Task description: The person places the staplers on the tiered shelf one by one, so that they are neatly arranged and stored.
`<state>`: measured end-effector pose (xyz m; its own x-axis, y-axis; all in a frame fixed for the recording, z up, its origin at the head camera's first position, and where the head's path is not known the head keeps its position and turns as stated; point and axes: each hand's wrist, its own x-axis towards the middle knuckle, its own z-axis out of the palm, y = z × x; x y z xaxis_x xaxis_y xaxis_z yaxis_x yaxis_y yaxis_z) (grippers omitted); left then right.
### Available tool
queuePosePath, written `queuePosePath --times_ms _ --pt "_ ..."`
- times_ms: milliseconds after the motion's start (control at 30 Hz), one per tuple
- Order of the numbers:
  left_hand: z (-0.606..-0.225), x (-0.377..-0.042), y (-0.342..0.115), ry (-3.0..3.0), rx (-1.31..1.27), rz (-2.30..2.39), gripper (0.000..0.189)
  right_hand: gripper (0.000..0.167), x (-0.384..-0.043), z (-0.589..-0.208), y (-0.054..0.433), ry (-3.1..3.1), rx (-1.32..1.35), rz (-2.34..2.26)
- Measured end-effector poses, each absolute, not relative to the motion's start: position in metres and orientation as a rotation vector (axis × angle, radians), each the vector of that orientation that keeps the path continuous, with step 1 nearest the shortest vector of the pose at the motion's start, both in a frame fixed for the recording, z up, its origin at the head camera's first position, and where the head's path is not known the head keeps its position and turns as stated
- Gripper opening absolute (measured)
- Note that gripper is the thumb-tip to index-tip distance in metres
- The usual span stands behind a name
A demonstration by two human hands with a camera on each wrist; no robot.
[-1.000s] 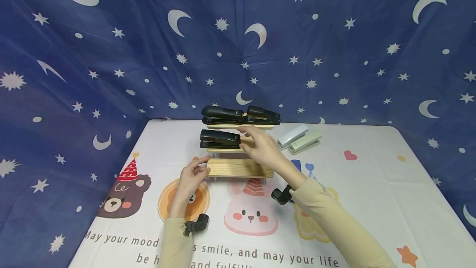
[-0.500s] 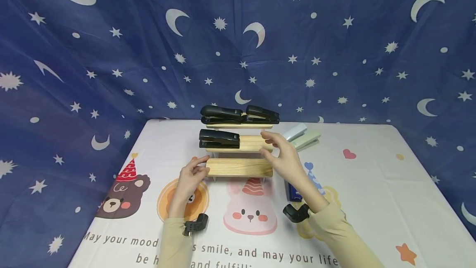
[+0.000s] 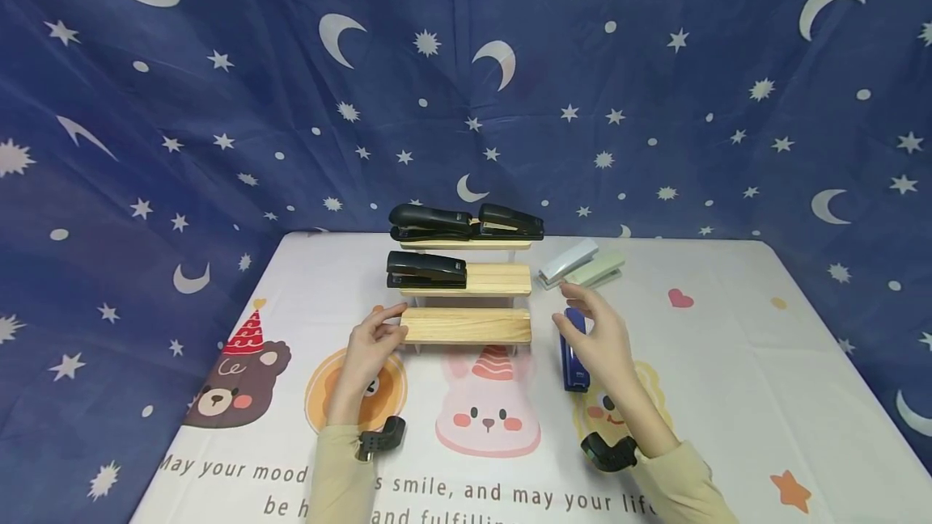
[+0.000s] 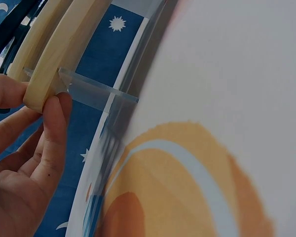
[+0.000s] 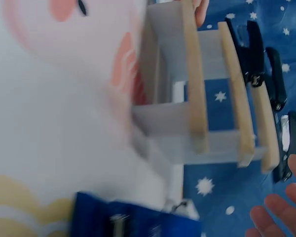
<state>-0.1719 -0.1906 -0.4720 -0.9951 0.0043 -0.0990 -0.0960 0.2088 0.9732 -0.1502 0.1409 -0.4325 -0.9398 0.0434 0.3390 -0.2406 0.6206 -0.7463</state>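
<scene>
Pinching a flat, grained wooden shelf [image 3: 466, 326] are left fingers [image 4: 53, 131].

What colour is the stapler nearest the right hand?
The stapler is dark blue; the head view shows it best.

The white cloth [image 3: 728, 395] spread before you bears a printed bear [image 3: 240, 390] at left, a pink rabbit [image 3: 484, 439] near the middle and an orange star [image 3: 790, 492] at near right, and toward its far side stands a rack [image 3: 466, 326] with three wooden tiers. On your farthest, highest tier [image 3: 466, 246] lie two black staplers [image 3: 429, 220] in a row, while the middle tier [image 3: 498, 277] carries another black stapler [image 3: 425, 269] at its left. Right of the rack, a whitish stapler [image 3: 569, 262] and a pale green stapler [image 3: 597, 270] lie side by side on the cloth, the blue stapler [image 3: 574, 366] nearer you.
</scene>
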Motion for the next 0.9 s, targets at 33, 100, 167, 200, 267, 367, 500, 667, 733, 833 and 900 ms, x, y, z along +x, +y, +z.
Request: queuePosePath --times_ms 33,100,167,200,267,367,500,667,733,833,900 --pt "-0.468 -0.170 -0.190 2.386 -0.088 1.921 0.042 0.044 -0.149 -0.436 0.143 -2.520 0.144 1.231" --pt "-0.462 -0.167 -0.188 2.404 -0.075 1.910 0.042 0.044 -0.146 -0.441 0.148 -2.515 0.123 1.236" --pt "-0.460 -0.167 -0.188 2.410 -0.076 1.908 0.042 0.044 -0.143 -0.447 0.151 -2.515 0.104 1.239" --pt "-0.459 -0.166 -0.188 2.411 -0.073 1.908 0.042 0.044 -0.142 -0.450 0.153 -2.511 0.094 1.250" --pt "-0.460 -0.166 -0.188 2.411 -0.057 1.911 0.042 0.044 -0.139 -0.455 0.156 -2.509 0.078 1.254" --pt "-0.461 -0.166 -0.188 2.400 -0.041 1.916 0.043 0.045 -0.134 -0.462 0.158 -2.516 0.029 1.270" --pt "-0.459 -0.165 -0.188 2.393 -0.066 1.907 0.042 0.051 -0.129 -0.470 0.159 -2.565 -0.093 1.320" --pt "-0.469 -0.171 -0.190 2.398 -0.096 1.914 0.042 0.063 -0.126 -0.480 0.155 -2.635 -0.229 1.393" --pt "-0.477 -0.174 -0.192 2.396 -0.098 1.924 0.042 0.068 -0.126 -0.484 0.153 -2.658 -0.260 1.401" --pt "-0.488 -0.178 -0.194 2.412 -0.099 1.922 0.042 0.073 -0.126 -0.489 0.150 -2.677 -0.279 1.384" --pt "-0.491 -0.179 -0.194 2.431 -0.088 1.913 0.041 0.075 -0.127 -0.492 0.148 -2.681 -0.279 1.351"
